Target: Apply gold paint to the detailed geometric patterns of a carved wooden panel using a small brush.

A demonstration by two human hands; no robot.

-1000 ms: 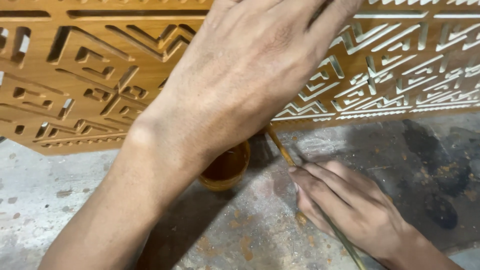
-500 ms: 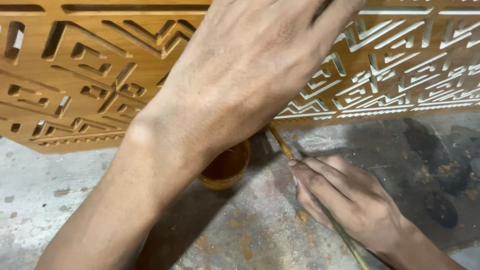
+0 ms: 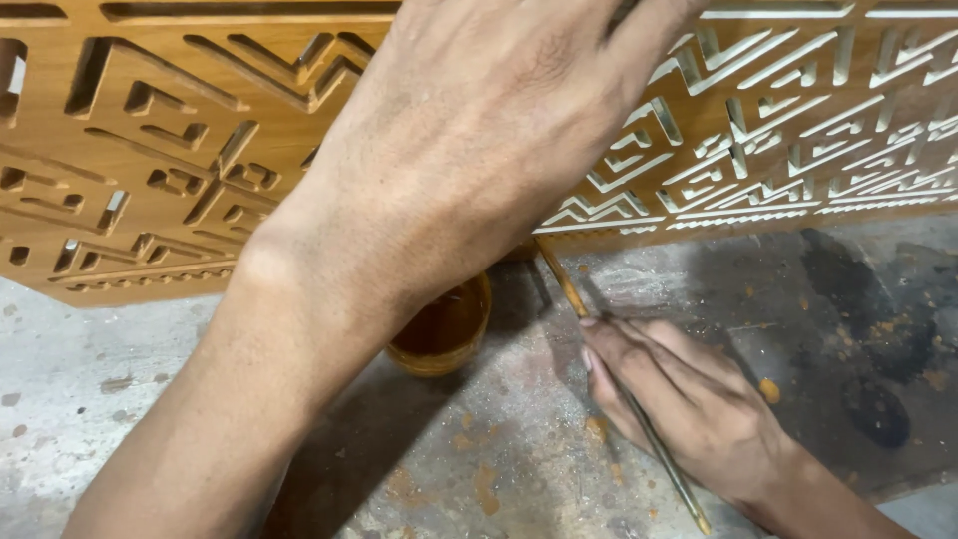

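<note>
Stained floor [image 3: 120,439] below carved panel [image 3: 150,150] at twelve, left hand [image 3: 479,140] flat on panel, grip hidden, cup [image 3: 444,334] at centre, right hand [image 3: 689,409] at five pinching brush [image 3: 619,384].

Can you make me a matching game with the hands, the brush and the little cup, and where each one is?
Things:
1. left hand
2. right hand
3. thin brush
4. small cup of brown liquid

Places:
A. stands on the stained floor, partly under the forearm
B. rests on the carved wooden panel
C. low on the floor, gripping a handle
D. tip reaches the panel's lower edge

Pairs: 1-B, 2-C, 3-D, 4-A
</note>
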